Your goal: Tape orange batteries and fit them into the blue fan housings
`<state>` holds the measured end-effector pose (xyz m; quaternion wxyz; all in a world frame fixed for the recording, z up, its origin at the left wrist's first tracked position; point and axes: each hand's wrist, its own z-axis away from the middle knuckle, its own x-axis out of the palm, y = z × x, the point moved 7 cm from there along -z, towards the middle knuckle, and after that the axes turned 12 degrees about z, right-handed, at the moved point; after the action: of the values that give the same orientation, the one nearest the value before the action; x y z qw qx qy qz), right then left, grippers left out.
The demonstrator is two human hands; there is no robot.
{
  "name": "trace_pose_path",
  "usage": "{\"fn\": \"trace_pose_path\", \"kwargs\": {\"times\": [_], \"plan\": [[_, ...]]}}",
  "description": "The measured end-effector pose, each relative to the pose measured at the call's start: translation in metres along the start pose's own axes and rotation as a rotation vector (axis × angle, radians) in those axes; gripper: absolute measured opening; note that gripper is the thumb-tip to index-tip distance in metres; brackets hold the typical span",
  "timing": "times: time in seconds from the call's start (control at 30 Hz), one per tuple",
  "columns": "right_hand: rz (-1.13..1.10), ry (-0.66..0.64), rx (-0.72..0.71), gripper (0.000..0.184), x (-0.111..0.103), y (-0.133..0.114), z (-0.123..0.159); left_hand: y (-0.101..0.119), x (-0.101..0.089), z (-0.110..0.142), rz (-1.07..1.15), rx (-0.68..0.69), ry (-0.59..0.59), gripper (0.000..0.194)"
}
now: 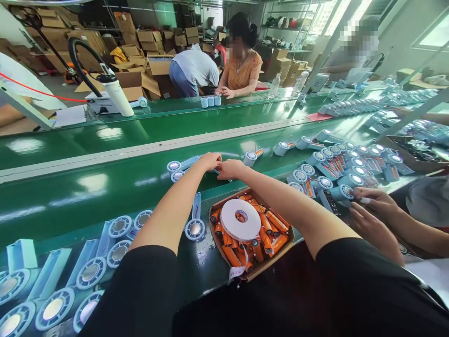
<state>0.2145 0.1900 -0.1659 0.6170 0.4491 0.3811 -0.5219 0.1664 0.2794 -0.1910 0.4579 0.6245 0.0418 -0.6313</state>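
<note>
Over the green conveyor belt my left hand (210, 161) and my right hand (231, 168) meet, fingers closed in a pinch. They are at a light blue plastic housing (226, 178), mostly hidden by the hands; only a bit of its edge shows. Left of them, two round housing heads (174, 166) lie on the belt, one with its handle pointing toward my left hand. Nearer me is a carton (214, 236) of orange-wrapped battery cells (231, 256), with a roll of white tape (228, 219) on top. A housing with an open handle (195, 229) lies beside the carton.
Several light blue housings (91, 273) line the near left. More with orange cells (333, 171) stand at right, where a co-worker's hands (375, 215) handle one. Across the belt are a seated person (245, 70), a white cylindrical device with a black hose (119, 98) and bottles (275, 85).
</note>
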Motion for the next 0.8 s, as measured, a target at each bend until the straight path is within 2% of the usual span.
{"fn": "trace_pose_path", "kwargs": {"times": [0.23,0.47,0.63,0.73,0.8], "plan": [[0.033,-0.020,-0.039,0.034,-0.010,0.005,0.012,0.014,-0.002,0.005,0.024,-0.012,0.044,0.033],[0.052,-0.058,-0.054,0.041,-0.003,0.013,0.002,0.013,0.006,0.002,0.080,-0.028,0.078,0.034],[0.031,-0.030,-0.120,0.046,-0.001,0.030,0.019,0.015,0.006,-0.003,0.103,-0.002,0.086,0.034],[0.024,-0.022,-0.116,0.056,0.007,0.039,0.029,0.014,0.009,-0.007,0.125,0.005,0.088,0.033],[0.027,-0.034,-0.096,0.057,0.012,0.042,0.030,0.014,0.012,-0.010,0.133,0.007,0.081,0.033]]}}
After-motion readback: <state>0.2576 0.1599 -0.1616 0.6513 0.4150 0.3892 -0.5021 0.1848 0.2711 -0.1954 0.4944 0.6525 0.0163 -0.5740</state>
